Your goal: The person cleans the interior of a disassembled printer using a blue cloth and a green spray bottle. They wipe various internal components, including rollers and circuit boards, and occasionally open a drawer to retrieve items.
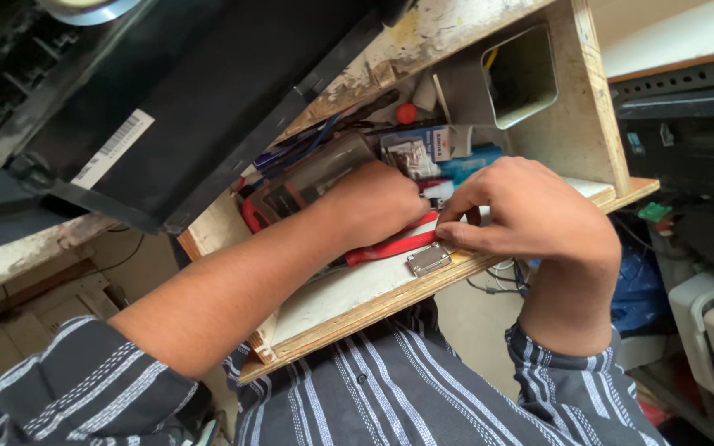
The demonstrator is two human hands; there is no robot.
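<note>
An open wooden drawer (pixel 349 310) full of small tools is pulled out in front of me. My left hand (pixel 373 202) reaches into it, its fingers curled down and hidden among the clutter next to a clear plastic case (pixel 311 173). My right hand (pixel 530 211) rests at the drawer's front edge, thumb and forefinger pinched on the end of a red-handled tool (pixel 390 246). A small metal latch (pixel 429 259) lies on the drawer's white bottom just below my right thumb. What my left fingers hold is hidden.
Further back in the drawer lie a blue and white packet (pixel 423 147), a blue object (pixel 468 163), pens and a red knob (pixel 406 113). A black machine (pixel 208 91) overhangs the drawer at the upper left. Cables and grey-white equipment (pixel 704 306) crowd the right side.
</note>
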